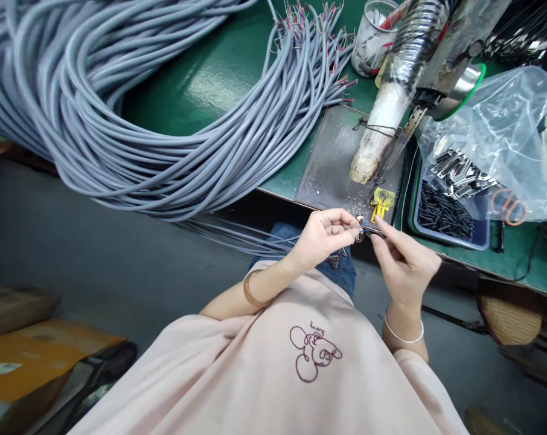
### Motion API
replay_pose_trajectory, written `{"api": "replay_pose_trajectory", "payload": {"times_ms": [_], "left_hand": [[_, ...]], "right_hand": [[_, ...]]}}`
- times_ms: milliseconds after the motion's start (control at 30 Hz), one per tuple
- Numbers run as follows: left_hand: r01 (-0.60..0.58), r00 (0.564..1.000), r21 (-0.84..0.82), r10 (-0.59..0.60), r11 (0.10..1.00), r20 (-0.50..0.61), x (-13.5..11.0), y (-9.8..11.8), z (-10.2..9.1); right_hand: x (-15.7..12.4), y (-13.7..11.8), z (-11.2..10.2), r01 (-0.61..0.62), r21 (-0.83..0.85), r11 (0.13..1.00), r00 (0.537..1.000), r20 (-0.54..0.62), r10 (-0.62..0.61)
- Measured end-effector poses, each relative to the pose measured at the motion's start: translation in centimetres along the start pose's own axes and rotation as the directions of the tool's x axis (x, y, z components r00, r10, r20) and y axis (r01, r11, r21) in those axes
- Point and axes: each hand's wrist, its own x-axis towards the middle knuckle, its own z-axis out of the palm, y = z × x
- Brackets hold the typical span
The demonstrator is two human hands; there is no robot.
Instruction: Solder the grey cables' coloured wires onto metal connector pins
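Note:
My left hand is closed in a pinch on the thin coloured wires at a cable end, at the table's front edge. Facing it, my right hand pinches a slim dark metal piece between thumb and forefinger; its exact kind is too small to make out. The wires and this piece meet between my fingertips. Grey cables run low behind my left wrist, above my lap. Just beyond my fingers, a yellow clip-like piece lies on the dark metal plate.
A large coil of grey cables covers the table's left. Over the plate hangs a wrapped duct beside a slim metal rod. To the right, a tray holds black sleeves under a plastic bag of metal parts. A clear jar stands behind.

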Motion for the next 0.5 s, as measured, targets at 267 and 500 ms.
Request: {"api": "replay_pose_trajectory", "payload": {"times_ms": [267,500], "left_hand": [[-0.013,0.999,-0.023,0.012,1.000,-0.036,0.17,-0.30,-0.14],[-0.008,0.999,0.058,0.010,0.998,-0.038,-0.22,-0.29,0.02]], "right_hand": [[-0.42,0.90,0.86,0.145,-0.035,0.989,0.989,0.023,-0.145],[-0.45,0.66,0.61,-0.228,0.235,0.945,0.973,0.073,0.217]]}}
